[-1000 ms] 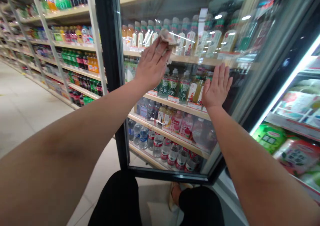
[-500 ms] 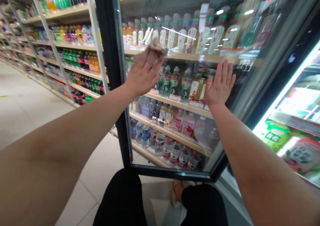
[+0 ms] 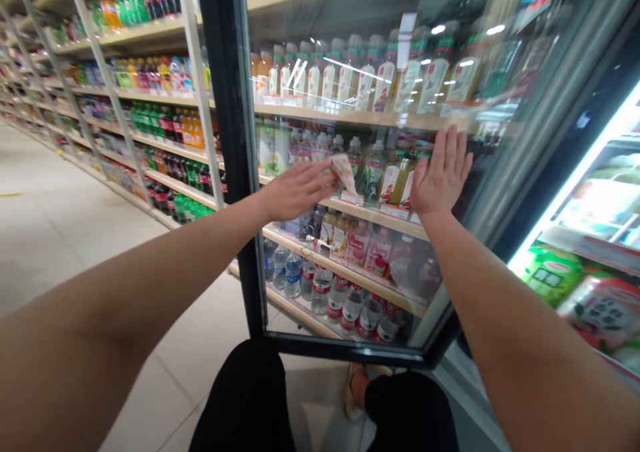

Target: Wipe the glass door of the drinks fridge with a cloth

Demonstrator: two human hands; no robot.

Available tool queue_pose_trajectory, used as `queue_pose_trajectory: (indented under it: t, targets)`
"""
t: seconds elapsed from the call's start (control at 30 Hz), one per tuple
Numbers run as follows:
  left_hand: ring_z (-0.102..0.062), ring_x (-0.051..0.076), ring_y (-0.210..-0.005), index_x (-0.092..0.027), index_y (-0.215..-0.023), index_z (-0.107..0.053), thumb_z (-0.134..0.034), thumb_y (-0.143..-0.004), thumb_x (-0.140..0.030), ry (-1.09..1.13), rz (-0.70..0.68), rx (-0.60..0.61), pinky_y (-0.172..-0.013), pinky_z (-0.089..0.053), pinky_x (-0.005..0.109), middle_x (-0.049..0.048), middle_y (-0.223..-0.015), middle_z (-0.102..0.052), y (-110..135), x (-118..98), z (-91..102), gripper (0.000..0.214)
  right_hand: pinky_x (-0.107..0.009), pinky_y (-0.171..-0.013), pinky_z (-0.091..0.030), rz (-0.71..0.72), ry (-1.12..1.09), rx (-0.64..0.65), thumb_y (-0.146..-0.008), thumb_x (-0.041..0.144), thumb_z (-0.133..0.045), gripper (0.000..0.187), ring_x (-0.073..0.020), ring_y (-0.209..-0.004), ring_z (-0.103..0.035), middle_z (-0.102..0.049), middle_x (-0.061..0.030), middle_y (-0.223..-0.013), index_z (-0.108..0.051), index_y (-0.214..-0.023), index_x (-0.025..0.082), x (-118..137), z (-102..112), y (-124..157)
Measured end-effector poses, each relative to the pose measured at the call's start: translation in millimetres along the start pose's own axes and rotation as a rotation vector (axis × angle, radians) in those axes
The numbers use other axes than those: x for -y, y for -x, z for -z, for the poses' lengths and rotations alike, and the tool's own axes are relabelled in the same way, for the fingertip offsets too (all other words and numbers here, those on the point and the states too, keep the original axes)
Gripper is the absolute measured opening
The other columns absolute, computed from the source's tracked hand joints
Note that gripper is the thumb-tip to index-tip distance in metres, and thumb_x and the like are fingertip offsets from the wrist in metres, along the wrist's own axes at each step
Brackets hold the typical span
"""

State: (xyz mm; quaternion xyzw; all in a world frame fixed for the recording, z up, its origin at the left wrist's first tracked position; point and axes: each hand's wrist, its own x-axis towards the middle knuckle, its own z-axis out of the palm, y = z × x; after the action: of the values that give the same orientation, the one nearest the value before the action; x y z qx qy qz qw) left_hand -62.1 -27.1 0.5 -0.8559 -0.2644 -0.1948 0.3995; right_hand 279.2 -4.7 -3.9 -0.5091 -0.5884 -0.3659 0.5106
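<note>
A glass door (image 3: 345, 122) with a dark frame stands swung out in front of me. My left hand (image 3: 300, 189) holds a pale, crumpled cloth (image 3: 344, 174) against the pane, and part of the cloth sticks out past the fingertips. How far it reaches under the palm is hidden. Farther right, my right hand (image 3: 441, 172) lies flat on the same glass with its fingers stretched upward and nothing in it. Rows of drink bottles (image 3: 367, 82) on shelves show through the pane, along with streaks of reflected light.
Long shelves of coloured bottles (image 3: 193, 129) run away on the left beside a pale tiled floor (image 3: 45, 239). A lit cooler with green packages (image 3: 554, 272) is at the right. Below the door's bottom frame (image 3: 345, 349) are my knees and a foot.
My left hand has moved down with the cloth and turned so its fingers point right. My right hand has stayed in place on the glass.
</note>
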Motion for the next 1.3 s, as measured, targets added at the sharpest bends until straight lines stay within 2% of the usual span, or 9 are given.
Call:
queue_pose_trajectory:
  t: [0.17,0.3,0.4,0.53,0.67,0.83,1.03,1.23,1.3]
  targets:
    - [-0.053,0.024,-0.139,-0.027,-0.134,-0.065,-0.044,-0.098,-0.011,0.022,-0.078,0.038,-0.120,-0.042,0.044,0.0040,-0.141,-0.064,-10,-21,3.7,0.045,-0.048,-0.133,-0.010,0.000,-0.001,0.001,-0.107,0.040,-0.021,0.064,-0.0214,-0.161,-0.014,-0.021,-0.0061,-0.172,-0.025,-0.165,0.015,1,1,1]
    - [-0.066,0.024,-0.109,-0.017,-0.137,-0.059,-0.047,-0.092,-0.012,0.108,0.143,-0.151,-0.099,-0.054,0.039,0.0094,-0.122,-0.070,-56,-26,31.8,0.047,-0.052,-0.133,-0.012,-0.007,-0.015,0.025,-0.106,0.038,-0.025,0.064,-0.0237,-0.161,-0.014,-0.020,-0.0075,-0.172,-0.025,-0.165,0.012,2,3,0]
    - [-0.068,0.022,-0.090,-0.019,-0.111,-0.070,-0.046,-0.091,-0.016,0.224,0.352,-0.221,-0.085,-0.056,0.036,0.0042,-0.100,-0.073,-88,-17,46.0,0.031,-0.050,-0.133,-0.006,-0.015,-0.050,0.042,-0.107,0.039,-0.021,0.064,-0.0220,-0.162,-0.009,-0.015,-0.0051,-0.173,-0.022,-0.166,0.014,2,4,0]
    - [-0.064,0.028,-0.103,-0.022,-0.105,-0.069,-0.046,-0.095,-0.023,0.112,0.475,-0.269,-0.092,-0.054,0.046,0.0084,-0.108,-0.070,-113,-5,45.3,0.025,-0.047,-0.133,-0.005,-0.032,-0.032,0.057,-0.107,0.040,-0.018,0.063,-0.0199,-0.162,-0.006,-0.014,-0.0027,-0.173,-0.020,-0.166,0.018,2,4,0]
    - [-0.040,0.034,-0.144,-0.019,-0.145,-0.051,-0.042,-0.101,-0.024,0.010,0.358,-0.368,-0.118,-0.034,0.054,0.0116,-0.155,-0.047,-111,-34,14.5,0.045,-0.052,-0.132,-0.010,-0.012,-0.018,0.035,-0.107,0.036,-0.025,0.062,-0.0254,-0.162,-0.013,-0.020,-0.0085,-0.172,-0.027,-0.164,0.012,2,4,0]
    - [-0.019,0.026,-0.159,-0.022,-0.162,-0.030,-0.038,-0.107,-0.029,-0.048,-0.138,-0.124,-0.130,-0.017,0.052,0.0044,-0.169,-0.029,-102,-50,-16.4,0.055,-0.049,-0.132,-0.009,0.001,-0.015,0.020,-0.108,0.038,-0.021,0.061,-0.0240,-0.162,-0.014,-0.021,-0.0079,-0.172,-0.026,-0.165,0.015,1,2,0]
    - [-0.006,0.030,-0.161,-0.024,-0.165,-0.024,-0.035,-0.103,-0.016,-0.065,0.379,-0.410,-0.130,-0.009,0.063,0.0038,-0.173,-0.017,-116,-14,-4.8,0.063,-0.053,-0.131,-0.016,0.011,0.035,-0.005,-0.105,0.035,-0.031,0.062,-0.0265,-0.161,-0.019,-0.026,-0.0091,-0.171,-0.031,-0.163,0.013,-3,-3,-1]
    - [-0.017,0.021,-0.160,-0.035,-0.159,-0.037,-0.037,-0.107,-0.020,-0.063,-0.144,-0.121,-0.132,-0.020,0.050,-0.0047,-0.168,-0.033,-87,-31,-22.5,0.054,-0.052,-0.131,-0.018,0.016,0.041,-0.019,-0.105,0.035,-0.031,0.062,-0.0261,-0.160,-0.021,-0.027,-0.0083,-0.170,-0.032,-0.163,0.013,-2,-2,-1]
    - [-0.017,0.021,-0.160,-0.037,-0.159,-0.036,-0.039,-0.106,-0.020,-0.084,-0.075,-0.163,-0.133,-0.014,0.055,-0.0051,-0.168,-0.032,-87,-18,-17.4,0.055,-0.052,-0.131,-0.018,0.016,0.032,-0.012,-0.105,0.035,-0.031,0.062,-0.0257,-0.160,-0.021,-0.028,-0.0086,-0.170,-0.032,-0.163,0.013,-2,-2,-1]
